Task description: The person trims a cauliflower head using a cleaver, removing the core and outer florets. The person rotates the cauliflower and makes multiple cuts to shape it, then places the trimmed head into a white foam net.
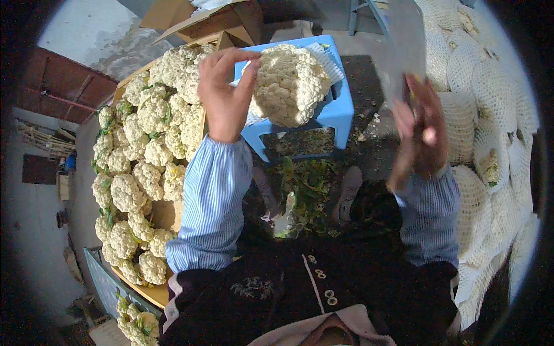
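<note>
A trimmed cauliflower head (291,86) lies on white foam netting (326,65) on top of a blue plastic stool (337,114). My left hand (227,88) is at the left edge of that head, thumb and forefinger tips close together. Whether they touch the cauliflower or pinch anything is unclear. Off to the right of the stool, my right hand (420,125) is raised and smeared by motion. From it a broad grey blade, apparently a knife (404,47), points away from me; its outline is heavily blurred.
Many bare cauliflowers (153,116) fill a wooden-sided bin (162,294) on my left. White-netted cauliflowers (463,116) are heaped along my right. Cut leaves (309,190) litter the floor between my shoes. A cardboard box (207,26) stands beyond the stool.
</note>
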The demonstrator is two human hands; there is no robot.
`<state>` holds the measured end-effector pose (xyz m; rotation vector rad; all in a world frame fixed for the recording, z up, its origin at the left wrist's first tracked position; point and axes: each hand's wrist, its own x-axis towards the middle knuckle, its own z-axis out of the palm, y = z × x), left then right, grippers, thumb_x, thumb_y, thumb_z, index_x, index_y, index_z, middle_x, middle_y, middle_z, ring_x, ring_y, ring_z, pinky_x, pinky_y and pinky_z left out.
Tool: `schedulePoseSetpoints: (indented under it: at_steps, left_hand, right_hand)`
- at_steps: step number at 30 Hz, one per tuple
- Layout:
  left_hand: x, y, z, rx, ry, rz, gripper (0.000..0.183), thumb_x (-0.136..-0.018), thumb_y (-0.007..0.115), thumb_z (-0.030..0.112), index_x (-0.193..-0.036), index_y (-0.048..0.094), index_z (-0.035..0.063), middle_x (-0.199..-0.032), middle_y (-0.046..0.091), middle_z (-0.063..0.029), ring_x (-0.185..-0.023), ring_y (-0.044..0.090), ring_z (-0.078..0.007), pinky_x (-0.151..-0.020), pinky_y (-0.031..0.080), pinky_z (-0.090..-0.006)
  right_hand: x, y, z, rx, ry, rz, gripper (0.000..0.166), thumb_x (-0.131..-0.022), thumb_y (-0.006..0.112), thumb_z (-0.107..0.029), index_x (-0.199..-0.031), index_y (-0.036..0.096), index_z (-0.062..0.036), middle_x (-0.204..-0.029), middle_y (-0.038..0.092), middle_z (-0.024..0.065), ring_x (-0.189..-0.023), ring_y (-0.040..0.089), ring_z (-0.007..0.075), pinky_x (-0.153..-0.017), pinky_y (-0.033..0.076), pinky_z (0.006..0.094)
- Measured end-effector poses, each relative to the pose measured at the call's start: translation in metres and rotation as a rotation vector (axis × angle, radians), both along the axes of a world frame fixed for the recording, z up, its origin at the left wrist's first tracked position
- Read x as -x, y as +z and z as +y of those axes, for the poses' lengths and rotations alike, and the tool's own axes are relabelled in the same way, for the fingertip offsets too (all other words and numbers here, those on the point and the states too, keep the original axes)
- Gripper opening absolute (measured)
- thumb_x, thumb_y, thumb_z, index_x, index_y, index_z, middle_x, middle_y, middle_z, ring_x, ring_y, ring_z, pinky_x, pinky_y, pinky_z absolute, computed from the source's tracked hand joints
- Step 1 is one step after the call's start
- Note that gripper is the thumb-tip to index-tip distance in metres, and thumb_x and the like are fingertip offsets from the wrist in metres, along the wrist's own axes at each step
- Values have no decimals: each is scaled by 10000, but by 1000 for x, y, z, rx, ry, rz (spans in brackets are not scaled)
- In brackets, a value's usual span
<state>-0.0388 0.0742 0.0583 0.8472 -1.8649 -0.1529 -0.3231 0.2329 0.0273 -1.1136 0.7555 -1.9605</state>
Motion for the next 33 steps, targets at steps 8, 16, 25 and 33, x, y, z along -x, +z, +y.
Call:
schedulePoseSetpoints:
  at_steps: [8, 16, 25, 33]
  left_hand:
    - [18, 0, -61, -149, -267, -119, 188, -841, 771, 151, -1025, 786, 113, -1147, 717, -104, -1153, 633, -294, -969, 505, -415]
    - [39, 2, -86, -454, -470, -250, 148, -847, 764, 96, -989, 789, 59, -1100, 725, -103, -1112, 651, -242, -974, 496, -374]
    - [49, 4, -78, -552, -405, -298, 179, -792, 803, 61, -971, 795, 59, -1128, 711, -106, -1119, 651, -229, -970, 496, -348]
    - [46, -7, -74, -536, -402, -197, 189, -802, 795, 49, -991, 798, 58, -1155, 722, -123, -1080, 678, -222, -957, 524, -345]
  right_hand:
    - [-29, 37, -110, -520, 35, 213, 360, -905, 734, -211, -1174, 584, -24, -861, 659, 49, -577, 610, 136, -507, 474, 272]
    - [-38, 21, -122, -473, -68, 210, 311, -930, 686, -134, -1178, 552, -3, -881, 664, 71, -507, 602, 124, -421, 462, 251]
    - [-38, 14, -135, -493, 28, 148, 335, -963, 645, -165, -1239, 536, -10, -951, 632, 44, -539, 588, 102, -448, 473, 244]
    - [-38, 9, -140, -557, 29, 124, 337, -969, 634, -156, -1254, 528, -13, -928, 621, 45, -527, 575, 100, -440, 462, 242]
